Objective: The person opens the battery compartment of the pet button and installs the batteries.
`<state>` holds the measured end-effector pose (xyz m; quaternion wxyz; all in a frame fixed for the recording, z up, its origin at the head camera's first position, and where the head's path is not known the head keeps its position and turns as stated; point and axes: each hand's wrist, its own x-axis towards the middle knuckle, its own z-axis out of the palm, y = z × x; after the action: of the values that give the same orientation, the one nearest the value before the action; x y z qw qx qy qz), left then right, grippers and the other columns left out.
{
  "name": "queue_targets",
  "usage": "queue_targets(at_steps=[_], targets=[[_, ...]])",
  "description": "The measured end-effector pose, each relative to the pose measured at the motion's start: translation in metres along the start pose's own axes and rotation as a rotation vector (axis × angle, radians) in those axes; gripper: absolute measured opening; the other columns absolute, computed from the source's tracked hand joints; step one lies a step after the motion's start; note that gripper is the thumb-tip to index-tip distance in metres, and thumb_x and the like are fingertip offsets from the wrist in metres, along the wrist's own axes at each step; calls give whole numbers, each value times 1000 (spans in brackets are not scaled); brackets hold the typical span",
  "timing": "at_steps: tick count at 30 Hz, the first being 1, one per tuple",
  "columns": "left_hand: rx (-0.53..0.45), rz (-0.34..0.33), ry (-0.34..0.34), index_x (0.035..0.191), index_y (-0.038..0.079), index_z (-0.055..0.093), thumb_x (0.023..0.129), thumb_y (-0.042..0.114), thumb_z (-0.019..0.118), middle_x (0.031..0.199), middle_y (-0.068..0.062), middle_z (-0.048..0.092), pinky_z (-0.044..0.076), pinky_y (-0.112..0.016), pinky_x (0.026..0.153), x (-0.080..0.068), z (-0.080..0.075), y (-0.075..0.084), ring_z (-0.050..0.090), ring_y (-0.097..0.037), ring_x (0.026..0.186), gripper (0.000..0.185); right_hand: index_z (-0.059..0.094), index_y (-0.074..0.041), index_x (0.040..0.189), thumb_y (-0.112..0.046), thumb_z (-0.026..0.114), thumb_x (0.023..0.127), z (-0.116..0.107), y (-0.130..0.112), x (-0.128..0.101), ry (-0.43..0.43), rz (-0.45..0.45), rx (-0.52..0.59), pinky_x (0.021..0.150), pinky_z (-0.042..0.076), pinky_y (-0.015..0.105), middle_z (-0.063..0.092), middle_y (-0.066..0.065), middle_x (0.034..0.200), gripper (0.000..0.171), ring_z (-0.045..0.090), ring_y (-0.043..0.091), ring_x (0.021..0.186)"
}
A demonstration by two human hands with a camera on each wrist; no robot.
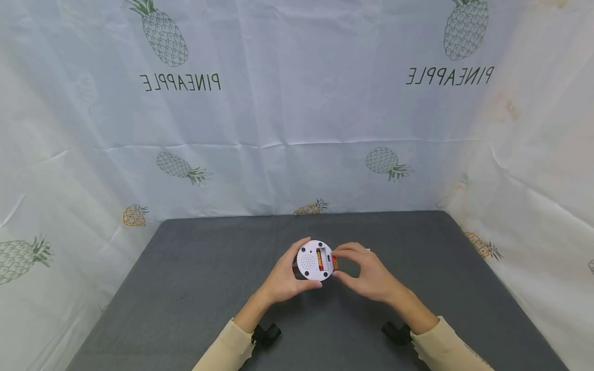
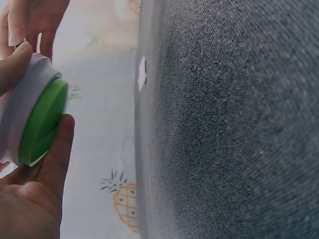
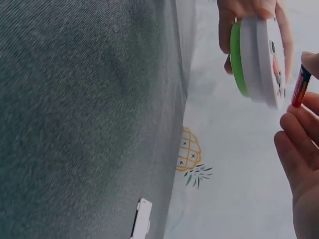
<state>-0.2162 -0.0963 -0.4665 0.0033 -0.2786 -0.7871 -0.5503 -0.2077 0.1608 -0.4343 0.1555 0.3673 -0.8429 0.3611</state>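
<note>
2 cream sleeves [image 1: 226, 348] partly cover the grey table [image 1: 199, 263], white device [image 1: 308, 263] beyond.

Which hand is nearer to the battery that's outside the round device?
Right. The right hand pinches that loose battery; the left hand grips the round device, farther from the battery.

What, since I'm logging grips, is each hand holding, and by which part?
The left hand holds the round white-and-green device by its edge; the right hand pinches a battery by its ends.
</note>
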Motion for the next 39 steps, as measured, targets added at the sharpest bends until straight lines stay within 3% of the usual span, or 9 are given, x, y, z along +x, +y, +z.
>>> queue_targets(at_steps=[9,13,17,20,24,28,31,35,39], targets=[[8,-1,-19,159,25,29,81,25,89,136,-1,51,56,-30,81,-1,0,2,61,-17,104,98,73,-6,116,-11,88,80,11,-4,8,25,-177,-125,87,54,42,64,5,123,40,58,22,113],[7,7,-20,159,24,29,81,24,89,137,-2,51,56,-30,81,0,0,2,61,-17,105,98,76,-9,112,-12,88,80,15,-4,9,21,-196,-181,88,53,43,64,6,123,34,56,23,114],[9,10,-24,159,24,30,81,23,89,138,-1,50,56,-30,82,0,-1,2,62,-17,106,98,79,-12,107,-12,89,79,18,-1,8,37,-165,-169,90,53,44,62,6,124,30,55,23,115],[13,10,-22,159,24,30,81,22,89,139,-1,50,56,-30,82,0,-1,2,61,-17,107,98,77,-12,108,-10,89,79,20,1,8,60,-84,-76,90,53,43,60,6,125,31,55,23,114],[8,9,-11,158,25,31,80,23,90,139,-1,50,56,-30,82,0,0,3,61,-18,107,98,68,-10,125,-14,86,83,23,3,7,67,117,141,87,56,38,59,5,125,46,60,18,106],[3,15,-9,158,25,31,80,23,90,138,-1,50,56,-30,82,-1,0,4,61,-18,106,98,56,-5,140,-20,82,88,25,4,6,6,335,379,78,57,32,61,11,126,60,66,16,91],[-6,17,-14,158,25,30,80,22,90,137,-1,50,56,-30,82,-1,0,4,61,-18,105,99,50,0,143,-17,78,91,26,4,7,-43,449,564,75,58,36,56,20,129,61,69,21,86],[-36,25,-4,158,25,32,79,17,90,136,-2,50,56,-31,81,-2,-1,6,61,-19,104,99,49,2,140,-10,76,92,30,1,11,-31,526,714,74,59,45,52,25,124,57,70,27,82],[-51,40,-3,158,24,33,77,12,91,137,-3,51,57,-31,81,-1,-2,7,62,-21,105,100,52,1,134,-8,76,91,35,-4,15,24,565,731,71,59,45,54,23,117,50,69,26,78]])
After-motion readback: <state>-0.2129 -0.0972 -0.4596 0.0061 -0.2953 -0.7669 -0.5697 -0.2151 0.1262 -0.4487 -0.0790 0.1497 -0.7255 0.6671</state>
